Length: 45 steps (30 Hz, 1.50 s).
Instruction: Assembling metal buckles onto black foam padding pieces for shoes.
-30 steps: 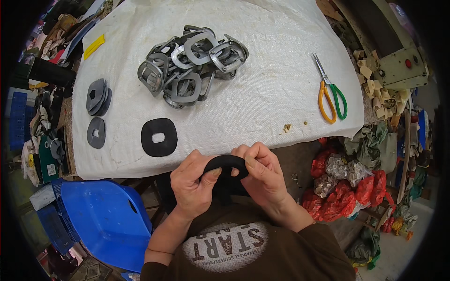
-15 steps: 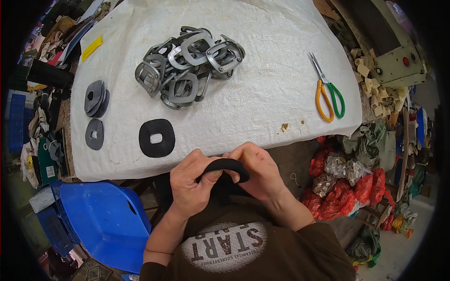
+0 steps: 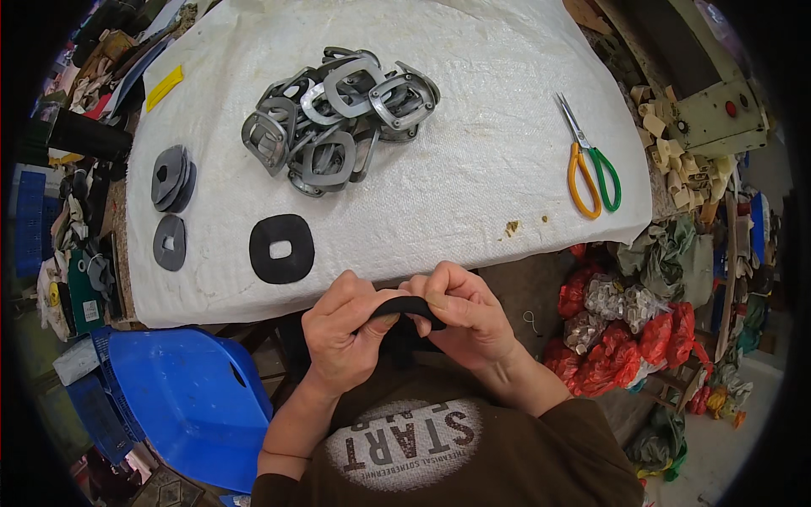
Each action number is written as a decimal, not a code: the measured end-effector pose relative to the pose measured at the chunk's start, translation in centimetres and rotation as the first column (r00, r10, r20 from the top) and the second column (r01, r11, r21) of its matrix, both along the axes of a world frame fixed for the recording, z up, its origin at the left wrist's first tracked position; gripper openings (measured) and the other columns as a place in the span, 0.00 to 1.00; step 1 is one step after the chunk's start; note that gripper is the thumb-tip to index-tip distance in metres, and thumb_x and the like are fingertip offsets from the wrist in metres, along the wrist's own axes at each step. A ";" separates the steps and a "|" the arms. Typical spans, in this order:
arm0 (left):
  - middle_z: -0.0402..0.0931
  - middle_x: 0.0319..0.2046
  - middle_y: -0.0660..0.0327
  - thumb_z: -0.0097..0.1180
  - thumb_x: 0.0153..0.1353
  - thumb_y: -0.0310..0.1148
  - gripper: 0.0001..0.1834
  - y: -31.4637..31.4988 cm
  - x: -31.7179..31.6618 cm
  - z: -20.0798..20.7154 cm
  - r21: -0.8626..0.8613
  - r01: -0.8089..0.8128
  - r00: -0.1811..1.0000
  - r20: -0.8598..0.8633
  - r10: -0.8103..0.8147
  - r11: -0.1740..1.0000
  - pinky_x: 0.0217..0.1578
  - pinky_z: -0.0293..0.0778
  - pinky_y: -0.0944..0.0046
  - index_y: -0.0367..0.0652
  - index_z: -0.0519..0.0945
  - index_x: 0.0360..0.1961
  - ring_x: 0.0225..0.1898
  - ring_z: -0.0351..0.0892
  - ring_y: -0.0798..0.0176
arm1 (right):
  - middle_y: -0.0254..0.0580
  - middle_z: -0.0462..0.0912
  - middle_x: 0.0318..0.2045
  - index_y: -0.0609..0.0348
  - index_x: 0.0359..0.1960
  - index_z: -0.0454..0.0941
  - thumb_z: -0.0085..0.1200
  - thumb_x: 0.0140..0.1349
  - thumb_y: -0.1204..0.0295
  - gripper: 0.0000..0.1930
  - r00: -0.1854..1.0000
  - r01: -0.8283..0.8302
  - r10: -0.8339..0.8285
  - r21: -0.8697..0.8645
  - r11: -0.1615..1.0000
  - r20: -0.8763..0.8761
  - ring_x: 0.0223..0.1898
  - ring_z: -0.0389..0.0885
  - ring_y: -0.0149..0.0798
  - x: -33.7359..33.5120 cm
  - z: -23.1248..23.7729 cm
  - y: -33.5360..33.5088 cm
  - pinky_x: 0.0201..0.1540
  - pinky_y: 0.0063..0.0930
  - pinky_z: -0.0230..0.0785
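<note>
Both hands grip one black rubber ring piece (image 3: 405, 306) close to my chest, just below the table's front edge. My left hand (image 3: 342, 342) pinches its left end and my right hand (image 3: 465, 321) wraps over its right end, so most of the piece is hidden by fingers. A flat black rounded-square ring (image 3: 281, 248) lies on the white cloth (image 3: 473, 169) just beyond my left hand. A heap of several grey metal rounded-square frames (image 3: 338, 118) sits farther back.
Scissors with orange and green handles (image 3: 591, 169) lie at the right of the cloth. Dark grey discs (image 3: 171, 177) and a single one (image 3: 170, 242) rest at the left. A blue plastic chair (image 3: 182, 401) stands lower left; red mesh bags (image 3: 625, 338) pile up lower right.
My hands have stayed at the table edge, working the black piece; the fingers have shifted slightly around it. Nothing on the cloth has moved.
</note>
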<state>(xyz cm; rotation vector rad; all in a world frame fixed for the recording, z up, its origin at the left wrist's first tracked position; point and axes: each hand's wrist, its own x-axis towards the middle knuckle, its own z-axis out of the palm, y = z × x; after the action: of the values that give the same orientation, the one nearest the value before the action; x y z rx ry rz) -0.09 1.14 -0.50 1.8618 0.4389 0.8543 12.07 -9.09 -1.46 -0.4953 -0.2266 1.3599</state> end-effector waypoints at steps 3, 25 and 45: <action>0.67 0.19 0.65 0.61 0.45 0.23 0.10 0.0 0.1 0.3 0.024 0.012 1.000 0.006 -0.012 1.000 0.21 0.61 0.71 0.39 0.81 0.32 0.20 0.62 0.68 | 0.41 0.75 0.28 0.63 0.37 0.69 0.50 0.56 0.75 0.09 0.999 -0.016 0.011 -0.110 0.994 -0.040 0.28 0.73 0.33 0.3 0.8 0.1 0.41 0.27 0.64; 0.68 0.18 0.64 0.61 0.31 0.20 0.17 0.9 -0.2 1.1 0.231 0.074 0.992 -0.120 -0.048 0.970 0.20 0.61 0.67 0.39 0.81 0.30 0.20 0.64 0.63 | 0.35 0.71 0.28 0.61 0.29 0.67 0.48 0.62 0.70 0.08 0.921 -0.034 0.046 -0.038 0.999 0.386 0.29 0.71 0.27 0.9 0.1 -0.3 0.34 0.18 0.61; 0.64 0.17 0.61 0.61 0.44 0.23 0.08 0.6 -0.1 1.7 0.130 0.001 0.986 -0.166 0.021 0.991 0.17 0.60 0.68 0.37 0.79 0.30 0.17 0.63 0.63 | 0.41 0.74 0.26 0.61 0.33 0.72 0.54 0.49 0.77 0.09 -0.005 0.141 -0.111 0.110 0.984 0.994 0.29 0.69 0.42 1.8 1.5 0.1 0.39 0.32 0.58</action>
<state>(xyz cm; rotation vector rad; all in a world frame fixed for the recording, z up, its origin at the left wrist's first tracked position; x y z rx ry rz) -0.17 1.73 1.20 2.0627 0.5074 0.7513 13.90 -8.95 0.00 -1.4800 -1.3738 0.5153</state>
